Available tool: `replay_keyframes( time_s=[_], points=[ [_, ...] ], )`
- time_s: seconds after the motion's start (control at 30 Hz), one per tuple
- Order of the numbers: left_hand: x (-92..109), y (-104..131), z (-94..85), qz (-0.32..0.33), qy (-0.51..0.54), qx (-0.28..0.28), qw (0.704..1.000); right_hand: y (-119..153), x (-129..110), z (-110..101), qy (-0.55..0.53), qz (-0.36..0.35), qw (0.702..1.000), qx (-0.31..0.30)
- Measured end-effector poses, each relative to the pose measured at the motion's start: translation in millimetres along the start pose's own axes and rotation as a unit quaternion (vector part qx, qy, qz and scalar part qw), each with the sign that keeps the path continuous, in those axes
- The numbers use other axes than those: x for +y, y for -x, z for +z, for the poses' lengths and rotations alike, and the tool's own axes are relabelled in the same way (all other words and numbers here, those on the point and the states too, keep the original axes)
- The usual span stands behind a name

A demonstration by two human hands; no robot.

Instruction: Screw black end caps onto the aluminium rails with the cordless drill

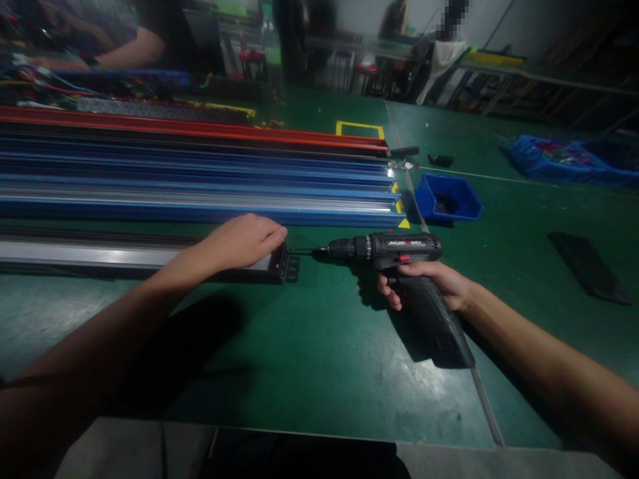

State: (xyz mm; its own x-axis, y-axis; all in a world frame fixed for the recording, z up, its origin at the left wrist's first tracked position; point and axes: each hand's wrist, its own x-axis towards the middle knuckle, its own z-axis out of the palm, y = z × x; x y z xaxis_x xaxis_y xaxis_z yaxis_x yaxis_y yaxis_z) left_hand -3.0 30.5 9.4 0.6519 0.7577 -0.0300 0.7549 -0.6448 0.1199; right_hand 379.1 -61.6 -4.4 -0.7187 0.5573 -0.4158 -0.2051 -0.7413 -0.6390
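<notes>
My right hand (434, 283) is wrapped round the grip of a black cordless drill (407, 247). The drill lies level, its long thin bit (304, 251) pointing left and meeting the end of a long black-and-silver metal profile (124, 255). A slotted black bracket (292, 269) sticks out from that end. Over the profile, close to its right end, my left hand (249, 241) is closed on it from above, with some fingertips hidden. Whether a screw sits at the bit's tip is too small to tell.
Beyond the profile lie several blue profiles (200, 199) and a red one (200, 123). A blue bin (449, 199) stands past the drill. A black flat piece (589, 266) and blue trays (549, 159) are at right. Another person's arm (130, 53) reaches over wires at back left.
</notes>
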Motion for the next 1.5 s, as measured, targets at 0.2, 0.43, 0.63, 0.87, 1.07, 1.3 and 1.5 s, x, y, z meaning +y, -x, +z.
replay_keyframes(
  time_s=[0.2, 0.43, 0.63, 0.87, 1.07, 1.3, 1.5],
  points=[
    [1.1, 0.4, -1.3, 0.005, 0.013, 0.003, 1.0, -0.4, -1.2, 2.3, 0.001, 0.001, 1.0, 0.004],
    [-0.4, -0.1, 0.3, 0.004, -0.009, 0.003, 1.0, -0.7, 0.6, 0.0, -0.002, -0.005, 1.0, -0.002],
    [-0.2, 0.2, -0.1, 0.008, -0.006, -0.002, 1.0, -0.4, 0.1, 0.4, -0.001, -0.005, 1.0, -0.001],
    [-0.4, 0.7, 0.6, 0.011, -0.016, 0.002, 1.0, -0.9, -0.1, 0.7, -0.01, 0.002, 1.0, -0.001],
    [0.6, 0.7, -0.8, 0.005, 0.003, 0.002, 1.0, -0.7, -0.6, 2.1, -0.009, 0.001, 1.0, 0.005],
    [2.0, 0.9, -1.6, 0.007, -0.008, -0.003, 1.0, -0.4, -0.2, 0.6, -0.017, 0.002, 1.0, 0.001],
    [-0.1, 0.2, 0.1, 0.002, 0.001, 0.001, 1.0, -1.3, 0.4, -0.4, -0.02, 0.002, 1.0, -0.009]
  ],
)
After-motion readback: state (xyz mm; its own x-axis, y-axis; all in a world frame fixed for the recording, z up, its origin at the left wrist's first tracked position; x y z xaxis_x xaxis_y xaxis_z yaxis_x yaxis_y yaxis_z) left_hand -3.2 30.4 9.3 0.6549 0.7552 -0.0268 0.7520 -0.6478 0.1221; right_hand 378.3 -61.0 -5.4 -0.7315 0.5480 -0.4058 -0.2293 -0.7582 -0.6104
